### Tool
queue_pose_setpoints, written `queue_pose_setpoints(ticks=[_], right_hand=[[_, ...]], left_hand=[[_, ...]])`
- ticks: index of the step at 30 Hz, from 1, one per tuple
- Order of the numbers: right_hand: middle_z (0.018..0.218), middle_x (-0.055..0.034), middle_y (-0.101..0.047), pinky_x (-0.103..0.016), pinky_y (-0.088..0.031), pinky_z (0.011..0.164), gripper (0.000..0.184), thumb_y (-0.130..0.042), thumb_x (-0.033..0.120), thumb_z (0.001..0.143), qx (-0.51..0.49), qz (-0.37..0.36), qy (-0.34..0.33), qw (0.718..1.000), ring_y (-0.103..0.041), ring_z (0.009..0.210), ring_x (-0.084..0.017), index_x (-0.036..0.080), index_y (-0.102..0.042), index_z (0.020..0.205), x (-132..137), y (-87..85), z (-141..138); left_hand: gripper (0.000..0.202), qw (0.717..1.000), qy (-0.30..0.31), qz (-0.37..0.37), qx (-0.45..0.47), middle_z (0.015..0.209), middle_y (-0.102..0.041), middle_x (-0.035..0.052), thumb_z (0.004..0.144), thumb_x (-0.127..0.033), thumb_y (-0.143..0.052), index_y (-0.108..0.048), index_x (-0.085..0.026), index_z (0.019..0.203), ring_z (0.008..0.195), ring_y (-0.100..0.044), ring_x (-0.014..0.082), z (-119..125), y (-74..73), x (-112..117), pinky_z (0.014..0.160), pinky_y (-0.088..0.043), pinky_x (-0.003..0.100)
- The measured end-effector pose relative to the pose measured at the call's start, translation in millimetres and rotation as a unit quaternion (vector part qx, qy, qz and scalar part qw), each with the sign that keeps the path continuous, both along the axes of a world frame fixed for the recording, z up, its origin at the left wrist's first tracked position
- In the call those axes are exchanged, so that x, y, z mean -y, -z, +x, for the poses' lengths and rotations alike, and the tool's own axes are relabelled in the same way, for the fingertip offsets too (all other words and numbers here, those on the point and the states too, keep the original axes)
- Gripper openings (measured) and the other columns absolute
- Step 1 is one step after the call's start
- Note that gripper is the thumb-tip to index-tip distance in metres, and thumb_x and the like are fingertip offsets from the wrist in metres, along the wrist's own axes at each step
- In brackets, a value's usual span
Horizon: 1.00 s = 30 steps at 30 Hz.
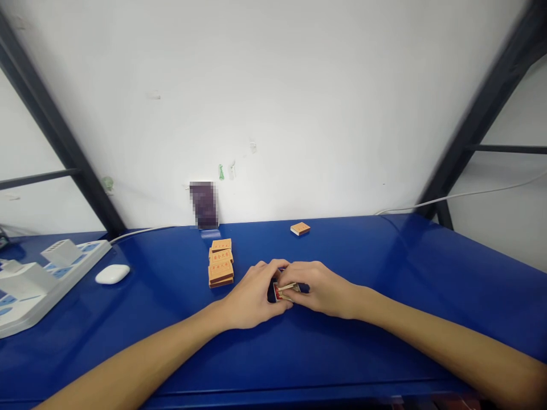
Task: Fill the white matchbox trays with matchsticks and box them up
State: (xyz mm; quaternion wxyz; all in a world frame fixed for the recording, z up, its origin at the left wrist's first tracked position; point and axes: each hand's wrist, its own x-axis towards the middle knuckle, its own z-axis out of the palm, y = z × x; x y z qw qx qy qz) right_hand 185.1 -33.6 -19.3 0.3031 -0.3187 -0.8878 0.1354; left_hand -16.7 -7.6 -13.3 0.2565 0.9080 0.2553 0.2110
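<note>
My left hand (252, 296) and my right hand (322, 287) meet at the middle of the blue table (384, 319). Both are closed around a small matchbox (285, 291) that is partly slid open, with red match heads showing. The fingers hide most of the box. Just left of my left hand lies a row of several orange matchboxes (221, 262), overlapping one another. One single orange matchbox (300, 228) lies apart near the wall.
A white earbud case (112, 274) lies at the left. A white and blue power strip with chargers (38, 279) fills the left edge. A blurred dark object (204, 203) stands against the wall. Black frame struts rise at both sides.
</note>
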Motion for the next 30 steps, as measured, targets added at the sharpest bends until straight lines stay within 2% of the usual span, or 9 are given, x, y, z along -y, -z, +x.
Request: queue_pose_setpoints(ticks=[5,8,13,18,24,30], right_hand=[[0.087,-0.0031,-0.070,-0.026,-0.048,0.073,0.008,-0.060,0.017,0.089,0.018,0.005,-0.007,1.000,-0.063,0.080,-0.014,0.018,-0.067,0.089,2,-7.1,5],[0.082,-0.0029,-0.069,-0.028,-0.046,0.074,0.011,-0.056,0.016,0.089,0.035,0.035,0.001,0.999,-0.061,0.077,-0.015,0.018,-0.066,0.087,3,-10.8,10],[0.080,-0.0041,-0.068,-0.031,-0.042,0.072,0.013,-0.055,0.021,0.090,0.055,0.084,0.033,0.994,-0.056,0.071,-0.016,0.018,-0.067,0.091,2,-15.6,17],[0.078,-0.0039,-0.066,-0.032,-0.040,0.072,0.017,-0.054,0.026,0.092,0.090,0.078,0.037,0.992,-0.055,0.070,-0.016,0.018,-0.069,0.095,1,-17.6,18],[0.075,-0.0014,-0.065,-0.030,-0.037,0.070,0.021,-0.057,0.034,0.094,0.113,0.062,0.027,0.991,-0.053,0.068,-0.014,0.018,-0.068,0.088,-1,-13.9,15],[0.064,0.0027,-0.059,-0.029,-0.036,0.067,0.022,-0.054,0.029,0.095,0.136,0.012,0.025,0.990,-0.048,0.058,-0.011,0.019,-0.063,0.078,-2,-12.2,14]], left_hand=[[0.049,1.000,-0.003,0.007,-0.002,0.103,-0.063,0.0010,0.082,-0.027,-0.067,-0.045,-0.027,0.126,0.095,-0.054,0.0218,0,0.8,0,0.089,-0.042,0.038],[0.048,1.000,-0.008,0.015,-0.009,0.103,-0.062,0.0019,0.082,-0.029,-0.068,-0.047,-0.026,0.125,0.095,-0.054,0.0221,0,1.6,-1,0.088,-0.042,0.038],[0.032,0.999,0.000,0.038,-0.026,0.101,-0.062,0.0040,0.084,-0.032,-0.065,-0.056,-0.022,0.113,0.093,-0.052,0.0224,0,3.5,-2,0.086,-0.042,0.037],[0.029,0.998,0.006,0.055,-0.036,0.099,-0.060,0.0035,0.085,-0.033,-0.066,-0.061,-0.023,0.112,0.092,-0.051,0.0220,0,5.2,-4,0.087,-0.041,0.037],[0.023,0.997,0.005,0.058,-0.047,0.098,-0.060,0.0039,0.085,-0.031,-0.066,-0.064,-0.022,0.106,0.093,-0.050,0.0216,1,2.5,-2,0.088,-0.041,0.037],[0.023,0.997,0.003,0.054,-0.048,0.098,-0.060,0.0034,0.085,-0.030,-0.067,-0.065,-0.023,0.106,0.094,-0.050,0.0213,1,2.5,-3,0.089,-0.041,0.036]])
